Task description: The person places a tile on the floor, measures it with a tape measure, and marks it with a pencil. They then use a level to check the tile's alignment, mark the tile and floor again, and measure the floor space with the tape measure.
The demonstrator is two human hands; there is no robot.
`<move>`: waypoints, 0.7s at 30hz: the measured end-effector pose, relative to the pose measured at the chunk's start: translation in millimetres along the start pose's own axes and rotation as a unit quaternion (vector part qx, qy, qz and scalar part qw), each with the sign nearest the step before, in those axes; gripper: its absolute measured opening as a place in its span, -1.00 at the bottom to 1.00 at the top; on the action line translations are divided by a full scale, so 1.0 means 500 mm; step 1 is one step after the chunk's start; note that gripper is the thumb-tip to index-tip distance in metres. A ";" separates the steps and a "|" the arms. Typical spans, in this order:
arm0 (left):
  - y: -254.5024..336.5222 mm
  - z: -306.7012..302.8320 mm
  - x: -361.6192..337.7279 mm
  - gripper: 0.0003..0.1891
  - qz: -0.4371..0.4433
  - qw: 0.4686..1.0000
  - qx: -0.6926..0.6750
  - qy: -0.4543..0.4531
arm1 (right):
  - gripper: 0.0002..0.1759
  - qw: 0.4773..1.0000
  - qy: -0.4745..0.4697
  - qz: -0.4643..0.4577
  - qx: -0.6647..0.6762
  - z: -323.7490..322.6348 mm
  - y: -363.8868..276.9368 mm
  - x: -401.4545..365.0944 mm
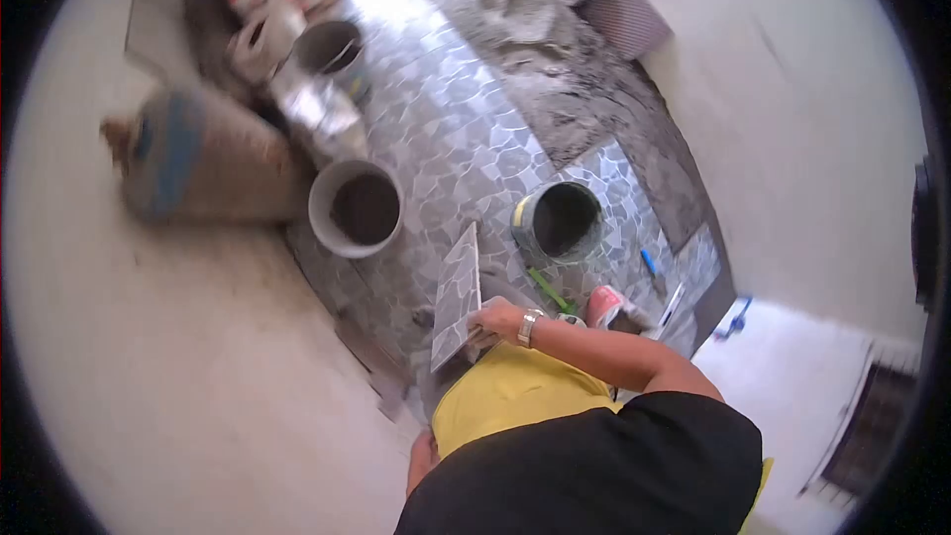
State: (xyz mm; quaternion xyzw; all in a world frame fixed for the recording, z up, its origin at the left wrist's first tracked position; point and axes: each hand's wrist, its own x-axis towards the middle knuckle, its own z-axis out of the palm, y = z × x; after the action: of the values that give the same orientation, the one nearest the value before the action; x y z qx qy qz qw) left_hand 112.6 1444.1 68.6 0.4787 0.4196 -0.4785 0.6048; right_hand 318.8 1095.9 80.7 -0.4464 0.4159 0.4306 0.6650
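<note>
My right hand (495, 323), with a metal watch at the wrist, grips the edge of a tile (457, 299) with a grey stone pattern. The tile is tilted up on edge in front of my body. Part of my left hand or forearm (422, 458) shows low beside the yellow cloth at my waist; its fingers are hidden. Just beyond the tile stands a bucket (522, 216) with dark contents. A green-handled tool (548, 287) and a red-and-white bag (606, 307) lie near my right forearm.
Patterned tiles (436, 109) cover much of the floor, beside rough mortar (604, 104). A white bucket (315, 208), a large sack (213, 163) and another bucket (332, 48) stand left. Stacked tiles (624, 20) lean at the right wall; a blue-handled tool (650, 264) lies nearby.
</note>
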 end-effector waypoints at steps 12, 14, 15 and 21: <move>0.643 0.041 0.181 -0.54 0.185 0.887 0.424 -0.012 | -0.66 0.884 0.299 -0.351 0.081 -0.232 -0.146 -0.184; 0.769 0.114 0.215 -0.54 0.228 0.848 0.476 -0.053 | -0.64 0.857 0.348 -0.357 0.130 -0.264 -0.172 -0.197; 0.829 0.160 0.230 -0.55 0.246 0.827 0.499 -0.081 | -0.63 0.843 0.370 -0.358 0.153 -0.277 -0.180 -0.199; 1.040 0.504 0.298 -0.53 0.119 0.773 0.611 -0.119 | -0.68 0.752 0.360 -0.407 0.374 -0.356 -0.168 -0.203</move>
State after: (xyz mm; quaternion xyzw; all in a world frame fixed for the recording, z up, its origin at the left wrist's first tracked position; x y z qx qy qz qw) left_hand 663.3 1214.3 64.7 0.7328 -0.0975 -0.6115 0.2821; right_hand 339.2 886.9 150.4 -0.4110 0.5313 -0.2629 0.6926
